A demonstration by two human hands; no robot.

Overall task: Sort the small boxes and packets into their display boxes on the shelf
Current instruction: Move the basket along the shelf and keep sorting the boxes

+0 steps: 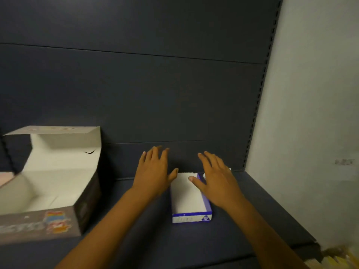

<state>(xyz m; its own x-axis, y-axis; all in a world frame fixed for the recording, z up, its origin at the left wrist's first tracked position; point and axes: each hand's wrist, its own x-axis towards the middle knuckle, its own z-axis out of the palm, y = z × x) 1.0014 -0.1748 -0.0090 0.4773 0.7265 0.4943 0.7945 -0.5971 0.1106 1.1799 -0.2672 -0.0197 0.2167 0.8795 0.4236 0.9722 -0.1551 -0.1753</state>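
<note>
Squaring the small tray on the shelf

Both hands, left (pixel 153 171) and right (pixel 215 181), spread flat, holding nothing, over the blue-and-white tray (pixel 191 215) (apparently empty); nudge both sides evenly.

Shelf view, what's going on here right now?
A person reaches over a small blue box on the dark shelf. The left hand and right hand are spread open above it, holding nothing. The box looks empty. A larger grey box stands open at the left, also showing a bare inside.

small blue-white display box (pixel 191 214), open, empty, upright on shelf (pixel 242 220)
</note>
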